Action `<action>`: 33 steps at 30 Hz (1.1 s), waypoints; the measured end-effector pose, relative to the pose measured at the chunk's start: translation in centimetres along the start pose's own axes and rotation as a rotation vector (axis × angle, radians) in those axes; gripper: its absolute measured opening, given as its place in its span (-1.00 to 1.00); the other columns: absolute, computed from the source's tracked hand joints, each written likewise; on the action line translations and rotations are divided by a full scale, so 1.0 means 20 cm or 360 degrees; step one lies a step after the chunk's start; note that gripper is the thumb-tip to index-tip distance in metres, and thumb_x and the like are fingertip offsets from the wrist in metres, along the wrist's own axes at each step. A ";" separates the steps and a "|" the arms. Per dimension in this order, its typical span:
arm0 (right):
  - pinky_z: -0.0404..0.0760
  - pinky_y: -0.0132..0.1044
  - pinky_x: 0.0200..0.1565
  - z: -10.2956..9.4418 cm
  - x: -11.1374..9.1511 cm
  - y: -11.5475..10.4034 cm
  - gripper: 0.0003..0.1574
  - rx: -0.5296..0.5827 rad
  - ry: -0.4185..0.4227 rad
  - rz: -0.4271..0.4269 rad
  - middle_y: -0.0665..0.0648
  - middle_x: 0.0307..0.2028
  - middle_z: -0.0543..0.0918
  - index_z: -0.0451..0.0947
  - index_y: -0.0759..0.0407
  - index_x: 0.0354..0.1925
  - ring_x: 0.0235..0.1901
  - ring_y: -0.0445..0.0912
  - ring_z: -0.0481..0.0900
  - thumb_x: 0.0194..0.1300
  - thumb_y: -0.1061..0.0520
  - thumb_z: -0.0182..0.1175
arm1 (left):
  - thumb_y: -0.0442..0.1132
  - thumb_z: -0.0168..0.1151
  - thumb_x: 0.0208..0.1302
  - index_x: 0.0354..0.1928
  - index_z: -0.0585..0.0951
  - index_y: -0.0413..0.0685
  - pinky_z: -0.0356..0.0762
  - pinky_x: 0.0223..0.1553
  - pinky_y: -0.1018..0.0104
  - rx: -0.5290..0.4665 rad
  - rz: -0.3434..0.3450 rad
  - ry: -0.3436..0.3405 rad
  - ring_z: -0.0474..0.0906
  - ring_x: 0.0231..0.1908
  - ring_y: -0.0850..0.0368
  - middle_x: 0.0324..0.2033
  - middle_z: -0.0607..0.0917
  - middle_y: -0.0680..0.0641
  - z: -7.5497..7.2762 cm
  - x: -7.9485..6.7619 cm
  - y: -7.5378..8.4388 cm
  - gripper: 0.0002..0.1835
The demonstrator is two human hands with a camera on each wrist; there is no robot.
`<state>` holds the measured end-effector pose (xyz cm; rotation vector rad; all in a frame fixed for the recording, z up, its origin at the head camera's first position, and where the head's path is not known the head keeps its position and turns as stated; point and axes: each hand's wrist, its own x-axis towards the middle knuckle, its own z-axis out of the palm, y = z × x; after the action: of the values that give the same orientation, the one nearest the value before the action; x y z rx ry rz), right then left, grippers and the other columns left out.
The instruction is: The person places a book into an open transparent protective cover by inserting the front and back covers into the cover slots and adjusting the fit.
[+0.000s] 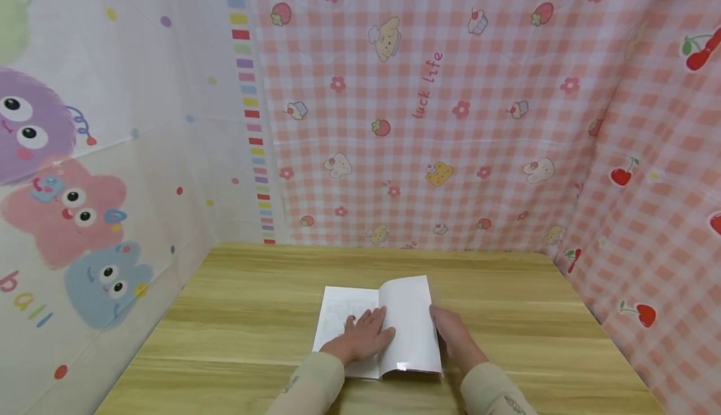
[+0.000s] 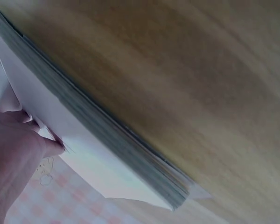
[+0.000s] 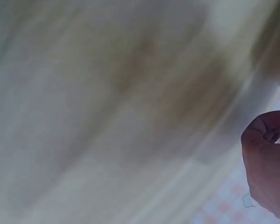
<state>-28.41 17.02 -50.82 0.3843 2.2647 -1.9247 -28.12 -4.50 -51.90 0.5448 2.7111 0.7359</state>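
An open book (image 1: 333, 299) lies on the wooden table, a faint picture showing on its left page. Its blank white right-hand page (image 1: 408, 324) bows up from the middle fold. My left hand (image 1: 362, 338) rests flat on the left page near the fold, fingers spread. At the outer edge of the right-hand page, my right hand (image 1: 455, 335) grips with curled fingers, partly hidden behind the sheet. The left wrist view shows the thick block of pages (image 2: 107, 144) from the side. How many sheets the right hand holds cannot be seen.
The wooden tabletop (image 1: 253, 315) surrounds the book on all sides. Behind it hangs a pink checked cloth (image 1: 417, 152); a white cartoon-printed cloth (image 1: 169, 227) hangs at the left, and a cherry-printed cloth (image 1: 648, 227) at the right.
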 end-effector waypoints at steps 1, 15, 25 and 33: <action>0.59 -0.20 -0.18 0.00 -0.01 -0.02 -0.31 0.0042 -0.0018 0.0001 0.31 -0.15 0.57 0.40 0.56 0.10 -0.24 0.00 0.57 0.56 -0.08 -0.22 | 0.27 -0.32 0.49 0.55 0.06 -0.12 -0.22 0.41 -0.24 -0.0001 -0.0003 -0.0002 -0.03 0.50 -0.11 0.50 0.16 -0.14 0.00 0.00 0.00 -0.20; 0.58 -0.12 -0.05 0.00 -0.03 -0.14 -0.45 -0.0136 0.0088 -0.0174 0.44 0.10 0.54 0.39 0.52 0.26 -0.05 0.07 0.56 0.49 0.15 -0.01 | 0.16 -0.02 0.42 0.48 0.23 -0.20 -0.07 0.41 -0.21 -0.0064 0.0058 0.0063 0.07 0.47 -0.15 0.47 0.23 -0.21 -0.04 0.00 0.00 -0.23; 0.70 -0.13 -0.24 0.12 -0.07 -0.19 -0.32 0.0222 -0.0253 -0.0300 0.30 0.00 0.64 0.33 0.41 0.34 -0.22 -0.02 0.68 0.57 -0.10 -0.07 | 0.06 -0.16 0.58 0.29 0.50 -0.26 0.35 0.25 -0.11 -0.0541 0.0302 0.0440 0.40 0.26 -0.19 0.25 0.49 -0.25 -0.15 0.01 0.17 -0.43; 0.65 0.00 -0.06 0.18 -0.07 -0.16 -0.28 0.0195 -0.0566 -0.0348 0.39 0.27 0.46 0.39 0.34 0.32 -0.06 0.04 0.64 0.61 -0.16 -0.29 | 0.37 -0.06 0.39 0.33 0.46 -0.11 0.47 0.11 -0.16 -0.0699 0.0110 0.0352 0.43 0.23 -0.19 0.25 0.50 -0.21 -0.27 -0.02 0.22 -0.22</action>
<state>-28.16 12.78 -47.99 -0.1903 2.0327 -2.0430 -28.40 -3.47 -45.07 0.4724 2.6039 1.4372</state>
